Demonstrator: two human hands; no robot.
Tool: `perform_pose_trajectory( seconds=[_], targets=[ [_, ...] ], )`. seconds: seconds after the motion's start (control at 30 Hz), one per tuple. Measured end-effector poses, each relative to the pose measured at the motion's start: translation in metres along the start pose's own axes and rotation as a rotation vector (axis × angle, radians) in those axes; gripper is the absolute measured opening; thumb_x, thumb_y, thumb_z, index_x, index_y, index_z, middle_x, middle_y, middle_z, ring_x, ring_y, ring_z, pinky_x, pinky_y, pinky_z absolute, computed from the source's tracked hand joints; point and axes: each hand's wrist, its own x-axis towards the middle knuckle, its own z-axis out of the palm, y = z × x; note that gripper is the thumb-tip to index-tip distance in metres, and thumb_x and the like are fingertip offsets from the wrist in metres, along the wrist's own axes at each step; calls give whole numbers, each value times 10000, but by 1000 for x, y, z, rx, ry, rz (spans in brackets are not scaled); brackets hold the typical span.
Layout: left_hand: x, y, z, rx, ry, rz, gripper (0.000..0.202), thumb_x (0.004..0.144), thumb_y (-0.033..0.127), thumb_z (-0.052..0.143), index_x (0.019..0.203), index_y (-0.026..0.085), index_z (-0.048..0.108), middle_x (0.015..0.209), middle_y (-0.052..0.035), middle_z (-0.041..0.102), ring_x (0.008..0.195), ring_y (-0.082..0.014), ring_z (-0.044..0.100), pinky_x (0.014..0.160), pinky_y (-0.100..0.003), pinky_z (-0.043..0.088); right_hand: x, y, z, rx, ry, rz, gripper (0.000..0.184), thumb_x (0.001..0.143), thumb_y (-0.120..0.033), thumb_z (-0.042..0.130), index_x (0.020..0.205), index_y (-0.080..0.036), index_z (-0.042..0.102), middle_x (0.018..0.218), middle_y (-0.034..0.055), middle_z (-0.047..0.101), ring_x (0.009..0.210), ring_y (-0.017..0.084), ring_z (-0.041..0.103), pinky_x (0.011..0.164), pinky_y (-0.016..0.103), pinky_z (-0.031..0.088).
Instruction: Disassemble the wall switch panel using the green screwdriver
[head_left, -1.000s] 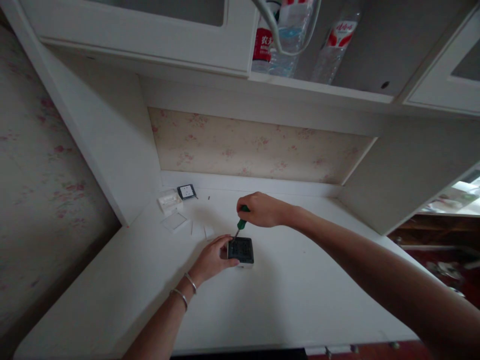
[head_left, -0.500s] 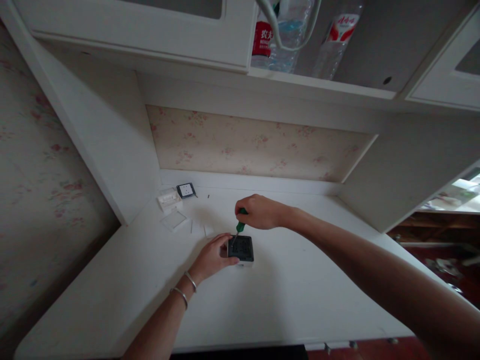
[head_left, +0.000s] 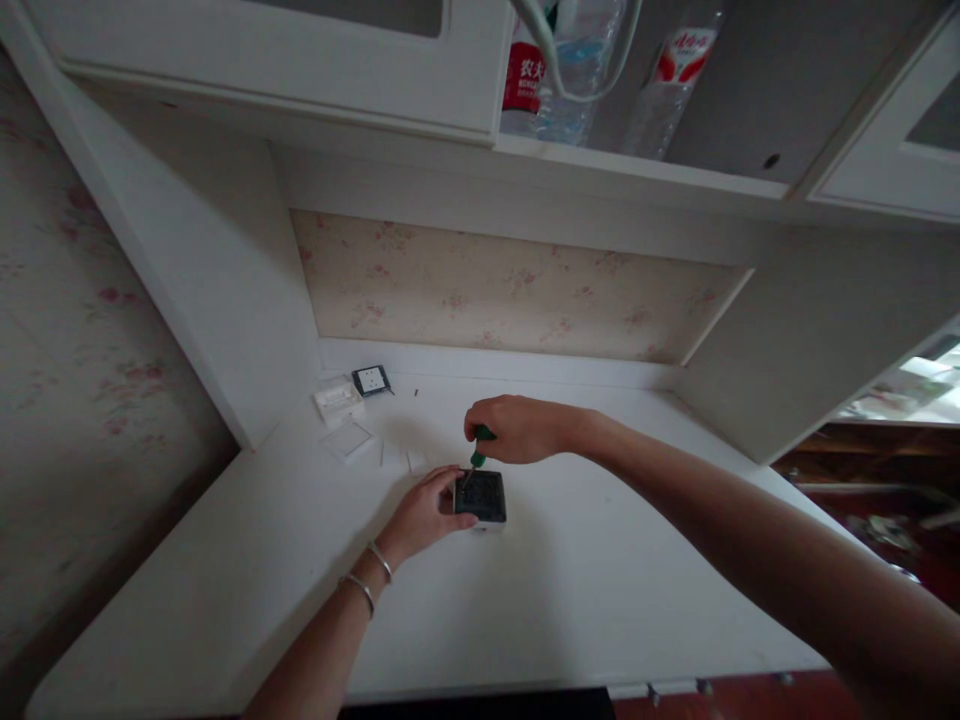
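- Right hand (head_left: 514, 428): fingers curled closely round a screwdriver with a green handle and thin metal shaft (head_left: 478, 458); no visible gap between palm and handle.
- Screwdriver: tilted, handle up and slightly to the right, shaft running down to the upper-left part of the black face below. Tip too small to tell whether it sits in a screw.
- Square box with black top face and white sides (head_left: 481, 496): lies on the white tabletop (head_left: 622, 570), near the middle of the view, black face up.
- Left hand (head_left: 427, 510): thumb and fingers parted by about the depth of the box, gripping it from the left; thumb at the near edge, fingertips at the far left corner.
- Left wrist: two silver-coloured bangles (head_left: 358, 592), apart from each other.
- Back left of tabletop: hollow white plastic box (head_left: 338, 400); just beside it, a black-edged socket panel with white face (head_left: 371, 381).
- In front of these: thin pale square frame (head_left: 348, 440). Between the frame and the left hand, two thin pale strips (head_left: 409, 462).
- Small dark piece (head_left: 416, 392): lies apart, right of the socket panel; identity unclear.
- Shelf above: clear plastic bottles with red labels (head_left: 679, 65); pale cable (head_left: 551, 65) hanging in front.
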Motion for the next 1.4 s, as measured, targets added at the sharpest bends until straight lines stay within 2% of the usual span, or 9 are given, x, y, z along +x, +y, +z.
perform_pose_trajectory(
  seconds=[0.1, 0.23, 0.5, 0.73, 0.87, 0.93, 1.0, 1.27, 1.4],
  targets=[
    [0, -1, 1, -5, -2, -9, 614, 638, 314, 794, 1207, 232, 579, 1294, -67, 564, 1112, -245, 574, 991, -381, 450, 1, -3, 0, 17, -38, -28, 359, 752, -184, 571, 1108, -150, 596, 1112, 124, 645, 913, 213, 608, 703, 265, 438],
    [0, -1, 1, -23, 6, -15, 626, 623, 304, 802, 1205, 223, 587, 1307, -82, 555, 1132, -260, 565, 997, -396, 447, 7, -6, 3, -67, 13, 159, 376, 900, -411, 450, 1099, -129, 599, 1026, 162, 673, 867, 265, 625, 675, 325, 433],
    [0, -2, 2, -58, 13, -6, 631, 617, 305, 816, 1203, 217, 598, 1297, -91, 565, 1131, -257, 573, 1012, -371, 433, 13, -6, 0, -78, 7, -3, 177, 845, -160, 465, 942, -145, 612, 1001, 116, 656, 854, 201, 596, 701, 282, 408],
    [0, -4, 2, -32, 25, -7, 598, 634, 322, 801, 1193, 224, 611, 1315, -75, 557, 1162, -250, 556, 1021, -371, 434, 12, 0, -5, -18, -39, -104, 223, 751, -114, 560, 968, -164, 572, 1003, 80, 635, 849, 184, 566, 681, 264, 407],
    [0, -1, 2, -87, 12, -35, 608, 628, 307, 802, 1199, 217, 613, 1333, -84, 552, 1161, -263, 562, 1014, -372, 444, 12, 4, -1, -44, 13, -18, 273, 823, -288, 581, 1064, -159, 569, 1073, 111, 629, 883, 220, 592, 692, 291, 424],
    [0, 0, 3, -123, -10, -60, 623, 637, 302, 793, 1224, 230, 599, 1313, -74, 576, 1102, -253, 601, 989, -376, 465, 13, 4, 3, -96, 62, 100, 356, 904, -420, 476, 1118, -147, 559, 1093, 146, 624, 883, 254, 611, 684, 324, 431],
    [0, -1, 3, -150, -29, -84, 659, 647, 302, 785, 1267, 243, 571, 1278, -61, 607, 1034, -238, 635, 964, -379, 486, 14, 4, 5, -155, 87, 160, 358, 955, -391, 371, 1138, -143, 553, 1076, 158, 625, 855, 263, 626, 661, 336, 430],
    [-1, -5, 1, -139, -23, -79, 745, 635, 356, 797, 1322, 211, 548, 1402, -77, 506, 1237, -281, 520, 1067, -400, 408, 16, 3, -2, -32, 15, -118, 311, 799, -145, 545, 1103, -208, 540, 1216, 82, 539, 851, 179, 608, 691, 283, 441],
    [0, -4, 1, -135, -23, -94, 751, 629, 353, 800, 1321, 208, 548, 1407, -81, 499, 1223, -285, 534, 1080, -412, 393, 18, 0, 0, -32, 53, 3, 316, 863, -372, 551, 1119, -187, 550, 1141, 112, 602, 877, 216, 615, 731, 307, 446]
  ],
)
